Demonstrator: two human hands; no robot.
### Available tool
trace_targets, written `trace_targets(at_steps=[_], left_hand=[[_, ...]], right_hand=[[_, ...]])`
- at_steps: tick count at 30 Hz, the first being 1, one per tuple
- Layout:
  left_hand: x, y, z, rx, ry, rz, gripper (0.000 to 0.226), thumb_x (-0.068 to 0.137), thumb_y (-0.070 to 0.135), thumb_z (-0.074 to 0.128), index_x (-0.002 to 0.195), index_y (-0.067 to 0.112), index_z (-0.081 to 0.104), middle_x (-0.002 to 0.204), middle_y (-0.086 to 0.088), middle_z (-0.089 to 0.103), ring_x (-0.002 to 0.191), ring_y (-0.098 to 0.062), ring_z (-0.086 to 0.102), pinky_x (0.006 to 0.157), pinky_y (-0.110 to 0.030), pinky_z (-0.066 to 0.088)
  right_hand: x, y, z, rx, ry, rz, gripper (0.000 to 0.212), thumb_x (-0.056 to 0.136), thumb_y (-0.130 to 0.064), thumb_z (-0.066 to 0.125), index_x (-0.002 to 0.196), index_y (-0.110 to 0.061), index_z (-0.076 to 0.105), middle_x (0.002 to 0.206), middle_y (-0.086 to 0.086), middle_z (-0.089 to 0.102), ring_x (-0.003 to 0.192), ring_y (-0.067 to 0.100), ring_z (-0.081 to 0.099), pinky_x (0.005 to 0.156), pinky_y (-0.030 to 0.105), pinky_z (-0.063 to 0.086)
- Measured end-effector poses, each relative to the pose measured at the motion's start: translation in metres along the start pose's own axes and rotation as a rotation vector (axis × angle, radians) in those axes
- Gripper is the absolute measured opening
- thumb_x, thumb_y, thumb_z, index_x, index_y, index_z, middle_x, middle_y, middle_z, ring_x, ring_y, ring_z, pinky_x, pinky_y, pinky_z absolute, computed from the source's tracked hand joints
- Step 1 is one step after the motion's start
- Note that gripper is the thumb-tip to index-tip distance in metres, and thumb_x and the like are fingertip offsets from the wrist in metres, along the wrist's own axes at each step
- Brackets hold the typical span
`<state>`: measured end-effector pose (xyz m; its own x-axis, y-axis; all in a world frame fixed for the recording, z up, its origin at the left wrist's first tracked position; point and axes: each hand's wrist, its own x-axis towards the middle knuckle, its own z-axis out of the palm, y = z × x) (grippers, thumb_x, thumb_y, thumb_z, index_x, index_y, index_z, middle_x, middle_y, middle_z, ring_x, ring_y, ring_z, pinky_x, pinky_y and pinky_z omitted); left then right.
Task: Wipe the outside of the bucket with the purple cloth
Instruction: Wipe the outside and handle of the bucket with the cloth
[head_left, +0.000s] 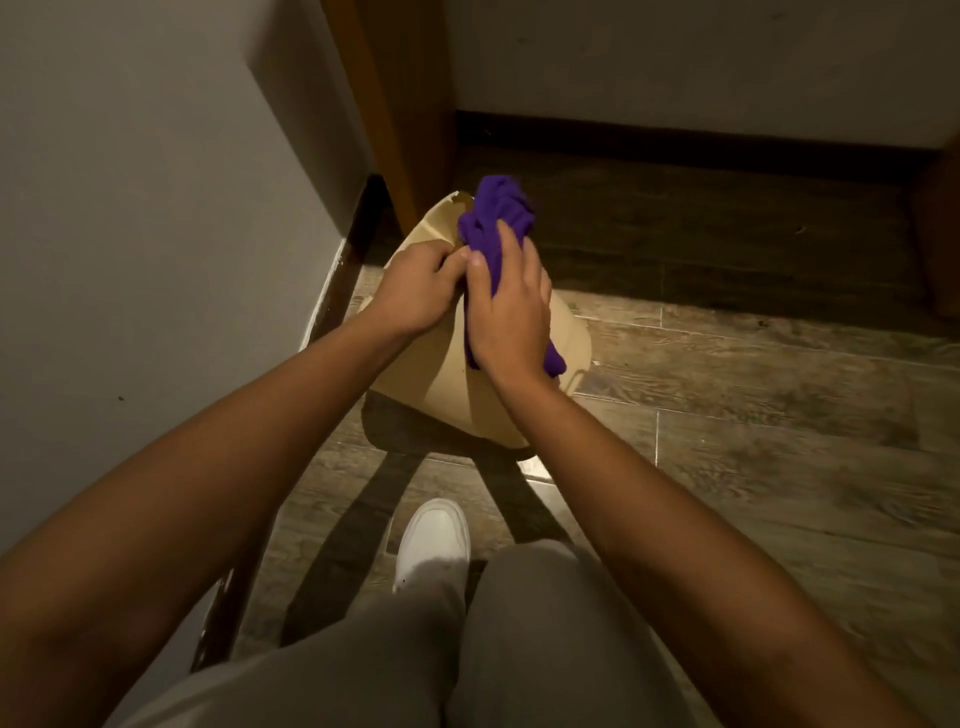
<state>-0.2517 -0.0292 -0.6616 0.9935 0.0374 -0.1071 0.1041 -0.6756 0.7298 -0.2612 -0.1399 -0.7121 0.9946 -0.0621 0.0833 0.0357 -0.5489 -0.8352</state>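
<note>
The right hand (511, 306) is closed on the purple cloth (493, 223), pressed to the bucket (441, 379) wall. At nine o'clock, the left hand (415, 283) is clamped on the bucket, tilted on the floor (753, 415). Wiping is judged under way; the remaining sides appear still to be covered.

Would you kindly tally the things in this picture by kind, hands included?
Hands: 2, left hand and right hand
Purple cloth: 1
Bucket: 1
White shoe: 1
Total: 5
</note>
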Motion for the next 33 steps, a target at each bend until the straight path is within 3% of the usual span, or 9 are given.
trace_targets(at_steps=[3, 8, 15, 18, 21, 24, 28, 30, 33], left_hand=[[0.0, -0.004, -0.001, 0.021, 0.058, -0.044, 0.043, 0.106, 0.035, 0.042, 0.105, 0.002, 0.069, 0.097, -0.017, 0.07, 0.09, -0.028, 0.065, 0.083, -0.045, 0.052], [0.001, -0.005, 0.002, 0.029, 0.104, -0.097, 0.044, 0.105, 0.039, 0.042, 0.105, 0.004, 0.069, 0.1, -0.013, 0.068, 0.089, -0.023, 0.063, 0.072, -0.032, 0.045], [0.021, 0.007, 0.001, 0.046, 0.118, -0.204, 0.045, 0.105, 0.035, 0.044, 0.105, -0.002, 0.068, 0.103, -0.024, 0.069, 0.098, -0.038, 0.063, 0.086, -0.045, 0.05], [0.03, 0.009, 0.0, 0.003, 0.108, -0.299, 0.044, 0.105, 0.036, 0.042, 0.113, 0.001, 0.067, 0.111, -0.021, 0.068, 0.103, -0.035, 0.064, 0.093, -0.046, 0.051], [0.031, 0.005, -0.002, 0.0, 0.106, -0.341, 0.043, 0.105, 0.036, 0.043, 0.12, 0.002, 0.064, 0.117, -0.02, 0.067, 0.108, -0.034, 0.063, 0.096, -0.044, 0.051], [0.032, -0.004, -0.004, -0.024, 0.151, -0.372, 0.044, 0.105, 0.037, 0.043, 0.123, 0.001, 0.061, 0.118, -0.018, 0.064, 0.11, -0.034, 0.061, 0.092, -0.041, 0.05], [0.032, -0.009, 0.003, -0.073, 0.211, -0.383, 0.039, 0.105, 0.038, 0.043, 0.106, 0.003, 0.061, 0.089, -0.006, 0.058, 0.087, -0.022, 0.058, 0.068, -0.031, 0.041], [0.033, -0.008, 0.007, -0.052, 0.234, -0.351, 0.036, 0.105, 0.037, 0.044, 0.094, 0.005, 0.059, 0.077, -0.003, 0.054, 0.078, -0.021, 0.056, 0.063, -0.029, 0.038], [0.039, -0.009, 0.005, -0.106, 0.261, -0.377, 0.035, 0.105, 0.036, 0.045, 0.103, 0.005, 0.061, 0.091, -0.006, 0.058, 0.086, -0.021, 0.058, 0.07, -0.031, 0.043]], right_hand=[[-0.014, 0.038, 0.01, -0.119, 0.012, -0.013, 0.055, 0.106, -0.045, 0.044, 0.158, -0.026, 0.039, 0.166, 0.012, 0.036, 0.151, 0.034, 0.033, 0.119, 0.053, 0.034], [-0.006, 0.093, 0.001, 0.041, -0.03, 0.419, 0.053, 0.108, -0.04, 0.043, 0.157, -0.02, 0.04, 0.161, 0.01, 0.043, 0.142, 0.032, 0.046, 0.113, 0.049, 0.043], [-0.058, 0.022, 0.028, 0.189, -0.08, 0.128, 0.056, 0.107, -0.034, 0.044, 0.161, -0.031, 0.031, 0.173, 0.005, 0.02, 0.159, 0.023, 0.013, 0.126, 0.049, 0.023], [-0.056, -0.009, 0.041, 0.245, -0.063, 0.089, 0.058, 0.104, -0.033, 0.038, 0.161, -0.032, 0.027, 0.172, 0.005, 0.022, 0.16, 0.022, 0.01, 0.127, 0.052, 0.019], [-0.045, 0.002, 0.043, 0.049, -0.005, 0.058, 0.056, 0.104, -0.038, 0.034, 0.16, -0.029, 0.034, 0.17, 0.008, 0.03, 0.158, 0.027, 0.018, 0.125, 0.054, 0.022], [-0.022, 0.041, 0.04, -0.041, 0.022, 0.206, 0.052, 0.107, -0.042, 0.037, 0.158, -0.027, 0.039, 0.167, 0.009, 0.036, 0.155, 0.031, 0.027, 0.122, 0.054, 0.027], [-0.007, 0.092, 0.027, 0.062, -0.044, 0.549, 0.053, 0.11, -0.041, 0.037, 0.16, -0.024, 0.033, 0.162, 0.009, 0.042, 0.146, 0.034, 0.041, 0.115, 0.054, 0.041], [-0.018, 0.095, 0.026, 0.101, -0.054, 0.59, 0.054, 0.111, -0.038, 0.037, 0.162, -0.023, 0.03, 0.162, 0.011, 0.04, 0.144, 0.035, 0.044, 0.113, 0.054, 0.044], [-0.042, 0.076, 0.03, 0.116, -0.029, 0.463, 0.055, 0.111, -0.033, 0.042, 0.163, -0.024, 0.026, 0.17, 0.009, 0.026, 0.153, 0.032, 0.031, 0.119, 0.052, 0.037]])
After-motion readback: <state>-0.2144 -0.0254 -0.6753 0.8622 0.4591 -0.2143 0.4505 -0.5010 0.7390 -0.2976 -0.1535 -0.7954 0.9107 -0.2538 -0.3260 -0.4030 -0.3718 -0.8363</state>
